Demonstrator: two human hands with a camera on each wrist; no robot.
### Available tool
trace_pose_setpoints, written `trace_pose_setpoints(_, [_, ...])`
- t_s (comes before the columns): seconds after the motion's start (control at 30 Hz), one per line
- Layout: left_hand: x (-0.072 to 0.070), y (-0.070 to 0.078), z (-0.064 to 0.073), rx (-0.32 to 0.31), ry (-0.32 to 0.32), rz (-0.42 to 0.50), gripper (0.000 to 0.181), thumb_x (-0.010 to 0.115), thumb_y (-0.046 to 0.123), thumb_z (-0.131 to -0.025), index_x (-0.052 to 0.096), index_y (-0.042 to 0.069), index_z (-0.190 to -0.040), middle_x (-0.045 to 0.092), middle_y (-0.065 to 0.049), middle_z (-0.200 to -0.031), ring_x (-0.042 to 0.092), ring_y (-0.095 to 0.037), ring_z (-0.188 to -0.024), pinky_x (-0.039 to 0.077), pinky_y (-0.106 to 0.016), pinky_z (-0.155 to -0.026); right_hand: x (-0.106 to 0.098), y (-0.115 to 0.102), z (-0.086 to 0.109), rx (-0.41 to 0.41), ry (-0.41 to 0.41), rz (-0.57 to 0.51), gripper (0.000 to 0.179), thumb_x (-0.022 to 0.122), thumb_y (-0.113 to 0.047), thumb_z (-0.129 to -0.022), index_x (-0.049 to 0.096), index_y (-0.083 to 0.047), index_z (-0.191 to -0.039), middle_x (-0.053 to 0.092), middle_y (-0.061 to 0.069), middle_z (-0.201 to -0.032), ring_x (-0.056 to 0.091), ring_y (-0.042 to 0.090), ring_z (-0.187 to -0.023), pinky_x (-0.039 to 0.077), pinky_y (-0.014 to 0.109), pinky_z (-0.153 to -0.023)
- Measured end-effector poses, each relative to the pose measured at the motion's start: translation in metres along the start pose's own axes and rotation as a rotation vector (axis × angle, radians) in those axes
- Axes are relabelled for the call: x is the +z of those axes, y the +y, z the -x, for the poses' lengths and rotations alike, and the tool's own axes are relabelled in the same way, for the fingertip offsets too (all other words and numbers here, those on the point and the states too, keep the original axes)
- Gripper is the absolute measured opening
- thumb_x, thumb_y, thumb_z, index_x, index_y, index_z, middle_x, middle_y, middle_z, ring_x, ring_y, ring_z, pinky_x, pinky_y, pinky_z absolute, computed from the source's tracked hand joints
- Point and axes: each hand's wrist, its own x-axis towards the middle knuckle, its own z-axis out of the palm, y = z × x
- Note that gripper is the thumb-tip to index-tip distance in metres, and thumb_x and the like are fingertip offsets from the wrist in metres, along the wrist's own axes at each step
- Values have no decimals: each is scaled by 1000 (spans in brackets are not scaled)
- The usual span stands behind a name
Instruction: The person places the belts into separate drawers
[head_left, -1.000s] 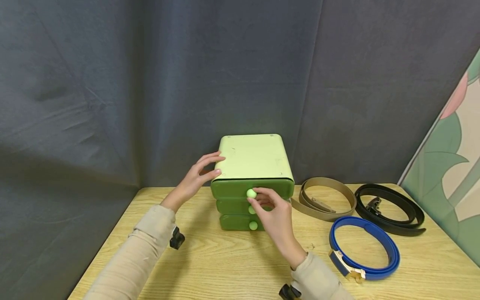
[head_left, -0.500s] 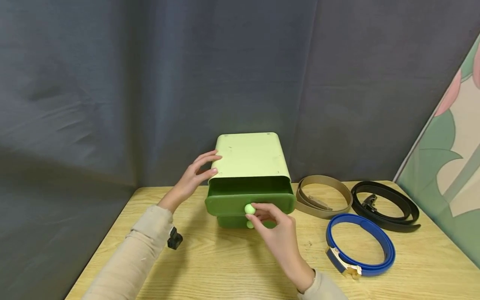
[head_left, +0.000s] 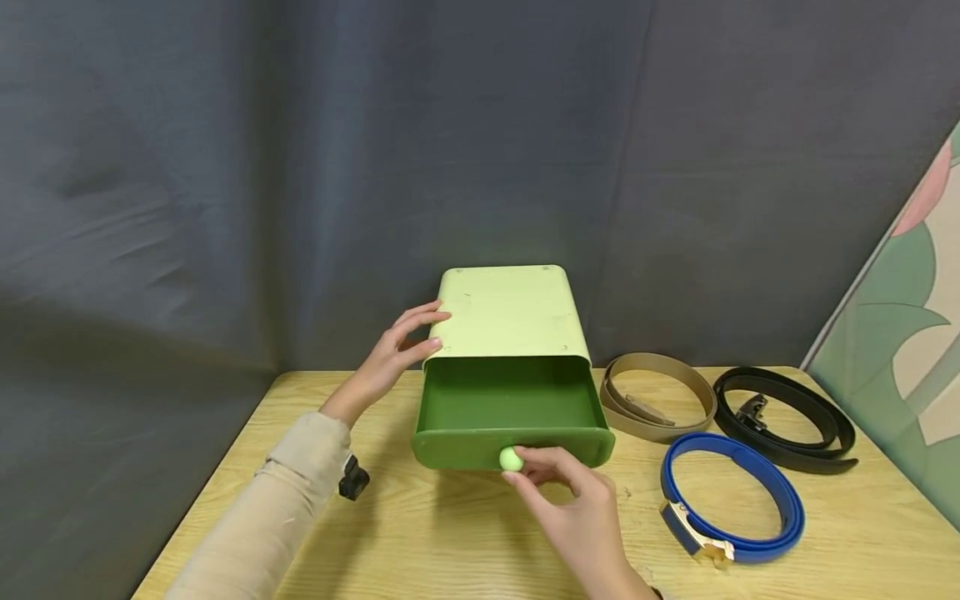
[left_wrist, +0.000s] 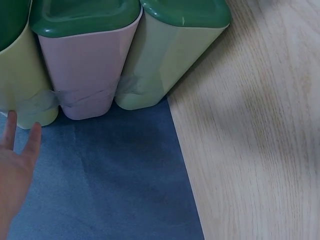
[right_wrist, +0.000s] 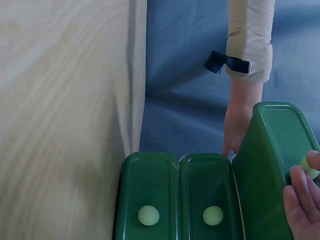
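Note:
A small chest of drawers (head_left: 510, 312) with a pale green top stands against the curtain. Its top drawer (head_left: 457, 450), dark green, is pulled far out, and its inside shows bare. My right hand (head_left: 577, 508) pinches the drawer's round light green knob (head_left: 512, 459) between thumb and fingers. My left hand (head_left: 390, 354) rests on the chest's left upper edge with fingers spread. In the right wrist view, the two lower drawers (right_wrist: 150, 185) are closed, each with a round knob. The left wrist view shows the chest's side, with clear tape across the units (left_wrist: 87, 70).
To the right on the wooden table (head_left: 480, 533) lie three coiled belts: a tan belt (head_left: 705, 392), a black belt (head_left: 832, 417) and a blue belt (head_left: 791, 508) with a gold buckle. A dark curtain (head_left: 450, 150) hangs behind, and a patterned panel (head_left: 885, 367) borders the right.
The top drawer has slid from closed to far out toward me, drawn by my right hand on its knob. My left hand has stayed on the chest's edge.

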Motion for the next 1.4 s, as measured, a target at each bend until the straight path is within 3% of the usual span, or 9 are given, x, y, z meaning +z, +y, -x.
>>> trace_pose_setpoints(0.33, [2,3,-1,0,4,6,43,55,18,-101,52,12,-144,29,0,-159,22,-22,-146,28,-59,-108,-1,-3,16,21,-23,-19,40,84,10,-70,73,-12,-101,74,0,-86,66,8,-67,53,19,-63])
trace_pose_setpoints(0.77, [3,3,0,-13,0,5,43,54,20,-102,51,11,-144,28,-2,-160,20,-26,-147,27,-59,-109,-4,-2,19,18,-38,-24,40,83,10,-72,75,-10,-105,75,1,-91,67,10,-70,54,20,-65])
trace_pose_setpoints(1.17, [3,1,2,-6,10,7,43,54,20,-102,52,13,-144,29,0,-159,21,-23,-147,28,-58,-109,-44,-2,23,-26,-84,79,48,82,16,-66,75,-9,-106,74,-2,-90,68,9,-74,52,16,-71])
trace_pose_setpoints(1.4, [3,1,1,3,14,9,42,54,17,-102,52,11,-144,29,-1,-159,21,-24,-146,25,-62,-109,-78,0,26,43,-104,180,47,82,15,-67,75,-18,-101,74,-4,-90,68,4,-78,51,14,-68])
